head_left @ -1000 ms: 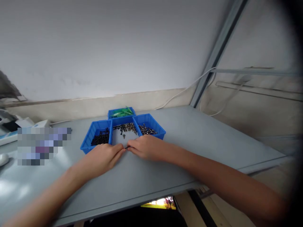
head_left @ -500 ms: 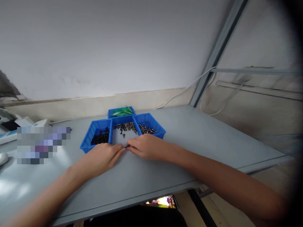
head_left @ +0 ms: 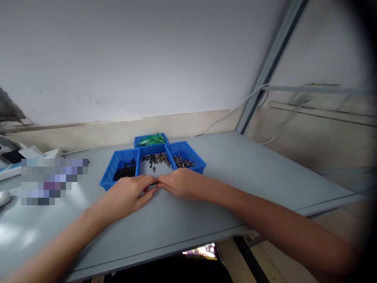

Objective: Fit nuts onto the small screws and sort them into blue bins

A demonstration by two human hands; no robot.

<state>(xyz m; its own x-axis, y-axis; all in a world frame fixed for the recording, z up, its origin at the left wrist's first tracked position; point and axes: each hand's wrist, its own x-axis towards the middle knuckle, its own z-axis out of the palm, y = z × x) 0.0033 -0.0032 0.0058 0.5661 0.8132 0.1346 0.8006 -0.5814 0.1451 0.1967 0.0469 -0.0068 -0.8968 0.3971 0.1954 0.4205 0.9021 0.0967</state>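
Head view: right hand [head_left: 184, 183] pinched what looked like a small dark part [head_left: 153, 183], mostly hidden, at its fingertips. Left hand [head_left: 128, 194]: thumb and forefinger parted, tips beside it; contact undetermined. Step judged: two-handed fingertip work, calling next for a steady right pinch. Blue bins [head_left: 118, 160] bounded the far side; table [head_left: 182, 220] gave room nearward.

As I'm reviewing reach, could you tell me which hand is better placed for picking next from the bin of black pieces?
Probably the left hand: it is beside that blue bin, while the right hand is farther.
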